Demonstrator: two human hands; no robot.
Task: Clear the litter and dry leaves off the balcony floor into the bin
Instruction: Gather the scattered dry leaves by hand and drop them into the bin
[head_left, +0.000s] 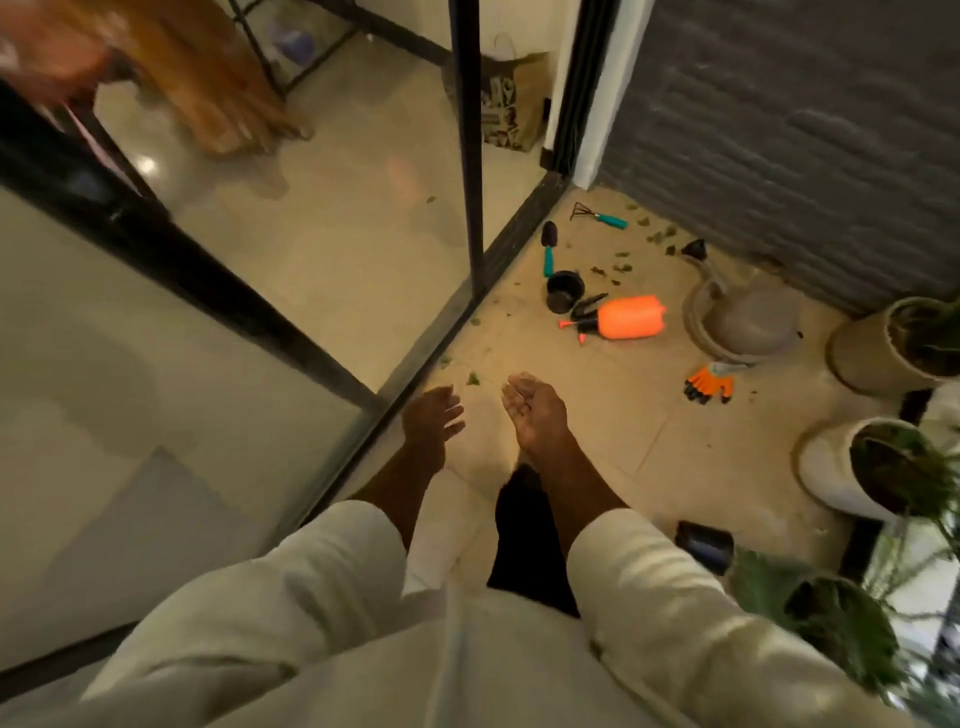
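On the tiles ahead of you an orange spray bottle (621, 318) lies on its side, a small black pot (563, 291) touching its nozzle end. Farther off lie a teal-handled trowel (548, 249) and hand rake (600, 215). Orange gloves (710, 383) lie near the right-hand planters (862, 345) (three in view).

Single head-worn wide-angle view, looking steeply down and forward over the wearer's pale sleeves (332, 566) onto the tiled balcony floor (597, 431). The glass door frame (470, 145) runs along the left; the grey wall (810, 135) closes the far right. Edges curve and blur.
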